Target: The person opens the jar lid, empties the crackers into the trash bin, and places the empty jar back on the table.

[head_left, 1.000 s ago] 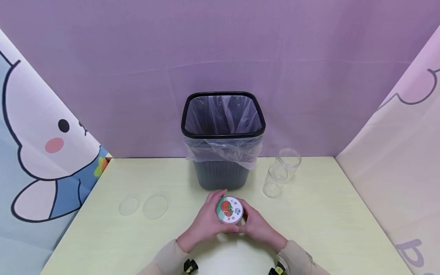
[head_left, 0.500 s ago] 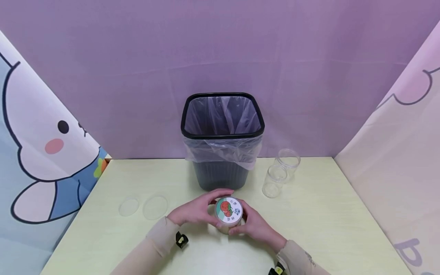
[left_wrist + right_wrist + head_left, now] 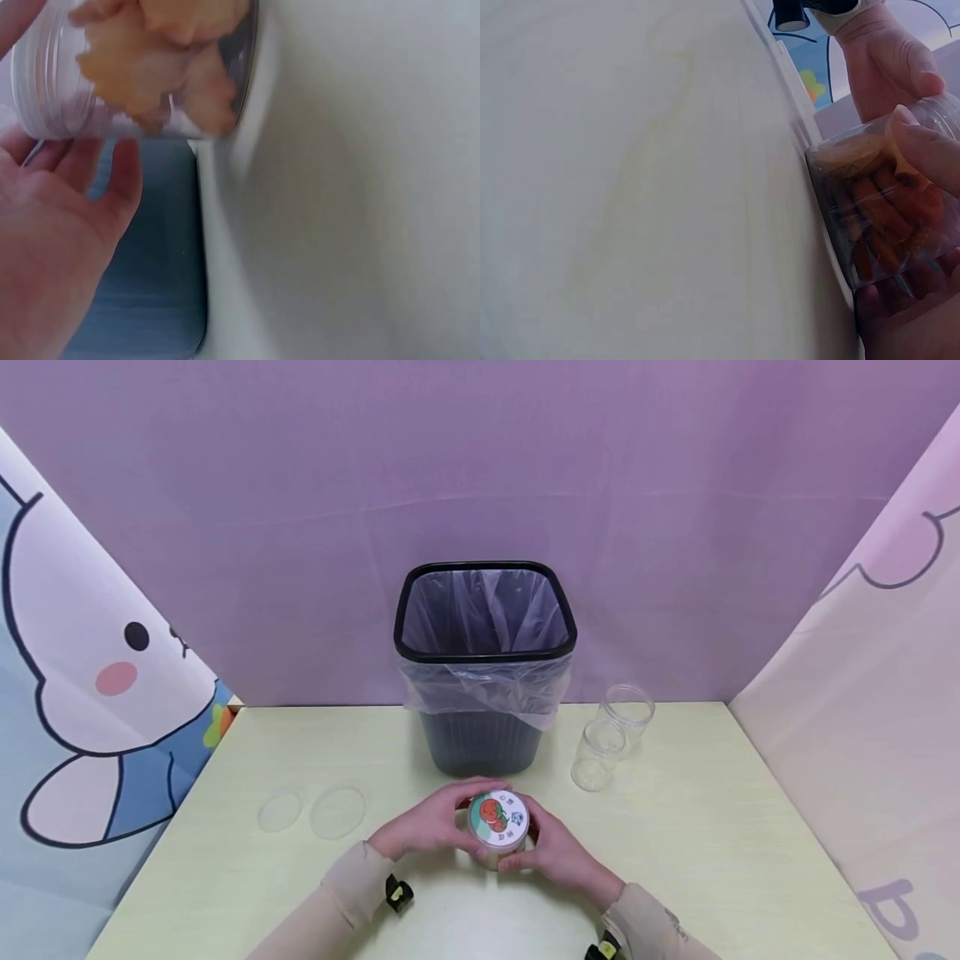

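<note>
A clear jar (image 3: 498, 821) stands on the table in the head view, in front of the bin; its round lid carries a picture of a red fruit. Orange-brown, ragged-edged pieces (image 3: 142, 60) fill it in the left wrist view. My left hand (image 3: 427, 822) grips the jar's left side, thumb in front and fingers behind, near the lid. From the right, my right hand (image 3: 561, 853) holds the jar (image 3: 900, 210), its thumb (image 3: 930, 154) on the front wall. Part of each hand's fingers is hidden behind the jar.
A dark bin (image 3: 483, 735) with a clear liner stands behind the jar. Two clear open jars (image 3: 596, 760) stand to its right. Two thin clear round lids (image 3: 337, 812) lie on the table (image 3: 712, 835) at left. A purple curtain (image 3: 480, 460) hangs at the back.
My left hand has turned and its wrist has swung left and up; its thumb drew back from beside the right thumb to the jar's left front. The jar and right hand barely moved.
</note>
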A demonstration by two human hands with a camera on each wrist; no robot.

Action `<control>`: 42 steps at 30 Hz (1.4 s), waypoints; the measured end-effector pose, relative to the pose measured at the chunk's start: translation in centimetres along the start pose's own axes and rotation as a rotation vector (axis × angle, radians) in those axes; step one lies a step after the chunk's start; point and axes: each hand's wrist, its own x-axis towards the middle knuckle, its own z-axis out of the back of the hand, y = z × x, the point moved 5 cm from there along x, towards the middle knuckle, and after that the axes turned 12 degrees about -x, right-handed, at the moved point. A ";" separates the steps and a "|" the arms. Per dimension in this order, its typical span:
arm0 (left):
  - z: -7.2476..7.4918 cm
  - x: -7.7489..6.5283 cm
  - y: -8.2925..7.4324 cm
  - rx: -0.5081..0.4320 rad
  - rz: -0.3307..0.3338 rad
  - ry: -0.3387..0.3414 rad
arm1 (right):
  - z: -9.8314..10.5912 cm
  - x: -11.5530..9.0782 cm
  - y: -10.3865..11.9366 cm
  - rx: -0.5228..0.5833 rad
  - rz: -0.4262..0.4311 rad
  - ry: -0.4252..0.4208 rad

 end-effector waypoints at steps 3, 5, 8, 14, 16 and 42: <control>-0.4 -0.2 0.1 -0.016 0.001 -0.047 | 0.0 0.0 0.0 -0.002 0.000 -0.003; -0.6 -0.4 0.1 -0.015 0.013 -0.082 | 0.0 -0.1 0.0 -0.003 0.001 -0.005; -1.0 -0.6 0.0 -0.009 0.024 -0.140 | 0.0 -0.1 0.0 0.002 0.002 -0.005; -1.8 -1.1 -0.4 0.016 0.007 -0.259 | 0.1 -0.1 0.0 0.000 -0.001 -0.001; -2.0 -1.2 -0.5 0.018 0.001 -0.295 | 0.1 -0.1 0.1 0.001 -0.001 -0.002; -3.4 -1.2 -0.9 0.076 0.037 -0.480 | 0.1 0.2 -0.3 0.013 0.012 0.002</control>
